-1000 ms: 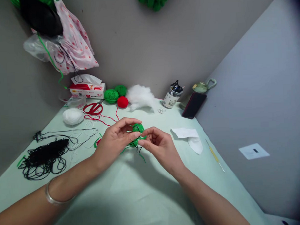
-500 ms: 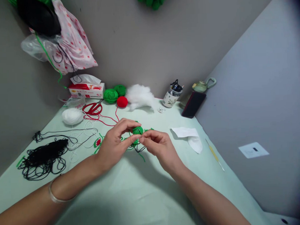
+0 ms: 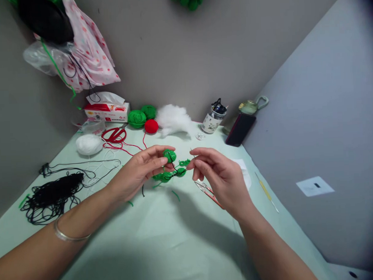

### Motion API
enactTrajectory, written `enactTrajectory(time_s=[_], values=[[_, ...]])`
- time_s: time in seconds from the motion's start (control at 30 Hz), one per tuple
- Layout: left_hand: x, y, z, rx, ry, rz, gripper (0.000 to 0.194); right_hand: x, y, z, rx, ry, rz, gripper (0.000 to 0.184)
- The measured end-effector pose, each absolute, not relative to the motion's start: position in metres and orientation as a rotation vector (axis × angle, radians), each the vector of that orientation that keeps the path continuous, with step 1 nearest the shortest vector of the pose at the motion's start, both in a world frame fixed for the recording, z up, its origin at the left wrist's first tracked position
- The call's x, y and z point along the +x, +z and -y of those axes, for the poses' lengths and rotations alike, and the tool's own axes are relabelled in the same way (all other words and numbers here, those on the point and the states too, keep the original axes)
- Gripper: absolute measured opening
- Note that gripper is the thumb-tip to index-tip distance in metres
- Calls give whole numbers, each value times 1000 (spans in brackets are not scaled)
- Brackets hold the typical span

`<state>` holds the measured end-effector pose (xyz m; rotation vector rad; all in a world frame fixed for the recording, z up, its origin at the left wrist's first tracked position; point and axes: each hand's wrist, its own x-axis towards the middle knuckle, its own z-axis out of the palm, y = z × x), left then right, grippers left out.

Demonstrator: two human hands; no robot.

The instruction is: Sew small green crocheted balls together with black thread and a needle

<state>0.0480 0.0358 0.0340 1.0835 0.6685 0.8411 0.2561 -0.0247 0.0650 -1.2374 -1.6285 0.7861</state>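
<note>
My left hand [image 3: 146, 168] pinches a small green crocheted ball [image 3: 169, 155] between thumb and fingertips. A strand of black yarn [image 3: 172, 164] crosses the ball and runs down and right toward my right hand. My right hand [image 3: 220, 177] is closed in a pinch on a thin needle [image 3: 191, 152], whose tip shows above the index finger. Below and between the hands lie more small green crocheted pieces [image 3: 166, 176]. Small orange-handled scissors [image 3: 208, 192] lie partly under my right hand. A cut bit of green yarn [image 3: 176, 195] rests nearby on the table.
Tangled black yarn [image 3: 58, 195], a white yarn ball [image 3: 88, 144] and red scissors [image 3: 114, 135] lie left. Behind are green yarn balls [image 3: 137, 118], a red ball [image 3: 151, 126], white stuffing [image 3: 175, 120], a jar [image 3: 214, 116] and a phone [image 3: 241, 129]. A yellow crochet hook [image 3: 267, 191] lies right.
My hands have moved apart. My right hand has shifted right with the needle, and black yarn now stretches from the ball. The small scissors and green pieces have come into view.
</note>
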Motion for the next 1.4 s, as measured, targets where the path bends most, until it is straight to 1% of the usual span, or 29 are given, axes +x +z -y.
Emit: enactTrajectory(time_s=[0.1,0.2,0.47,0.8,1.0,1.17,1.4], values=[[47,35,-35,1092,832,-685,31,254,66,29,-1288,432,1784,10],[47,35,-34,1117,831,-698,29,252,67,32,-1251,170,1897,12],[47,35,-32,1188,831,-683,28,246,64,33,-1254,62,1993,15],[47,33,-32,1244,856,-663,27,245,64,34,-1260,135,2008,16],[48,36,-30,1187,843,-658,25,243,63,31,-1300,471,1856,14],[50,38,-28,1141,829,-650,22,242,59,27,-1265,651,1748,13],[49,36,-25,1201,814,-640,25,242,57,27,-1241,616,1750,13]])
